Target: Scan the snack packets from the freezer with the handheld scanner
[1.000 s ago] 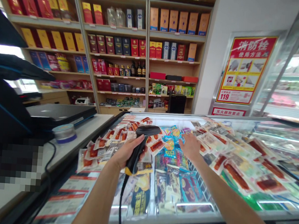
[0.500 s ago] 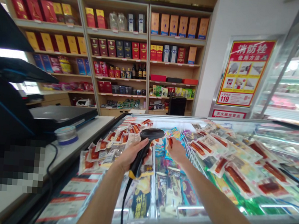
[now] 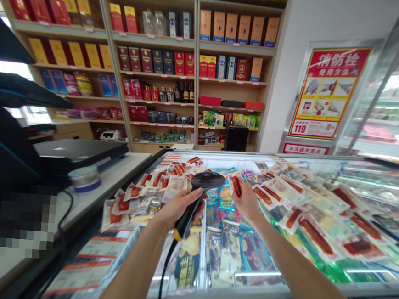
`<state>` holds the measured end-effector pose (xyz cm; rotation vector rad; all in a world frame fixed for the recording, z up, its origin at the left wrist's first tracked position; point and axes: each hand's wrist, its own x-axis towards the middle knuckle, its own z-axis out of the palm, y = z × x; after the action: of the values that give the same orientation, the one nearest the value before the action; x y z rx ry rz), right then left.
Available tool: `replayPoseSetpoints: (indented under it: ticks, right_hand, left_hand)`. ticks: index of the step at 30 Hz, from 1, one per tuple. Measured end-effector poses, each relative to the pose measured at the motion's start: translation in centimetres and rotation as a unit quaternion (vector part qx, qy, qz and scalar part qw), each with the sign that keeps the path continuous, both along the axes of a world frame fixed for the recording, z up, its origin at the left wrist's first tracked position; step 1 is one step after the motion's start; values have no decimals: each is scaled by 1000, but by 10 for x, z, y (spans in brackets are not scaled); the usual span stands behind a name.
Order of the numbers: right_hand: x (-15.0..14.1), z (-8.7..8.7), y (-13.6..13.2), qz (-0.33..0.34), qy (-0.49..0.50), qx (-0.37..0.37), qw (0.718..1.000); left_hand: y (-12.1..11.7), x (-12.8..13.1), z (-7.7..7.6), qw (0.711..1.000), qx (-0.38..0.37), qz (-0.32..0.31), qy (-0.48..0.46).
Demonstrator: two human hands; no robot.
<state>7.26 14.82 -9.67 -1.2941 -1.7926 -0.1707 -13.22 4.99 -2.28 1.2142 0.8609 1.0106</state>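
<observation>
A black barcode scanner (image 3: 189, 208) with a yellow-trimmed base and a trailing cable is gripped by its handle in my left hand (image 3: 178, 207). Just right of the scanner's head, my right hand (image 3: 249, 202) pinches a clear pack of reddish-brown sausage (image 3: 236, 185). Both hands are above the glass top of a freezer. To the left lie several sausage packs (image 3: 122, 203) in a row. More packs of sausage (image 3: 319, 235) are spread over the glass on the right. Ice cream packs (image 3: 231, 246) show under the glass between my arms.
On the left, a counter (image 3: 123, 173) carries a dark flat scale-like device (image 3: 82, 152), a round tin (image 3: 85, 178) and a black terminal (image 3: 3, 138). Shelves of boxes and bottles (image 3: 158, 63) line the back. Price labels (image 3: 90, 260) lie near the freezer's left edge.
My right hand has moved slightly right, away from the scanner, and the sausage pack now shows more fully. The scanner stays in my left hand, shifted slightly right.
</observation>
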Motion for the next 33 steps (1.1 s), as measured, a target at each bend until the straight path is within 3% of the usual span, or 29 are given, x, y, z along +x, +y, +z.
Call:
replayPoseSetpoints:
  ticks: [5, 10, 15, 18, 22, 27, 30, 33]
  right_hand:
    - [11, -1, 1, -79, -77, -49, 993]
    - [39, -1, 10, -207, -181, -126, 953]
    - [78, 4, 20, -285, -199, -129, 929]
    - [84, 9, 21, -316, -191, -95, 924]
    - [43, 16, 20, -253, -168, -58, 951]
    - [-46, 19, 31, -89, -153, -136, 975]
    - [-85, 16, 40, -72, -135, -193, 969]
    - [-102, 12, 44, -87, -115, -217, 966]
  left_hand:
    - [3, -6, 0, 1000, -16, 11, -8]
    - [10, -21, 0, 997, -31, 72, 0]
    - [10, -27, 4, 994, -38, 106, 8]
    - [8, -28, 6, 993, -42, 111, 0]
    - [9, -29, 4, 993, -36, 114, -12]
    - [10, -31, 4, 992, -33, 119, -6]
    - [9, -30, 6, 992, -35, 121, 3]
    - [8, -28, 5, 991, -30, 127, 7]
